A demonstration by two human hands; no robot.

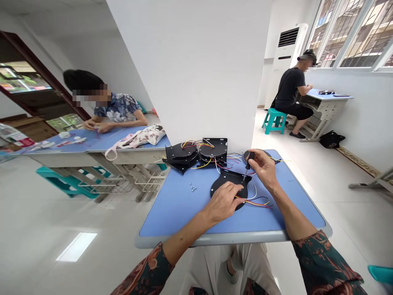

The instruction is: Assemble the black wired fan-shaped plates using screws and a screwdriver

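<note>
We are pressing our left hand (222,202) down on a flat black rounded plate (229,181), its fingers lying slightly apart on the plate's surface. Our right hand (264,169) is working a black-handled screwdriver (249,161), its fingers clamped on the handle and the thin metal shaft angling down to the plate's upper edge. The plate is sitting toward the near right of the blue counter (172,215), with red, yellow and black wires (256,203) trailing toward 4 o'clock. Two round black wired units (196,152) are sitting at 11 o'clock, and small silver screws (193,187) at 9 o'clock. Open blue surface is stretching toward 8 o'clock, ahead of the counter's rounded grey front edge (208,240).
</note>
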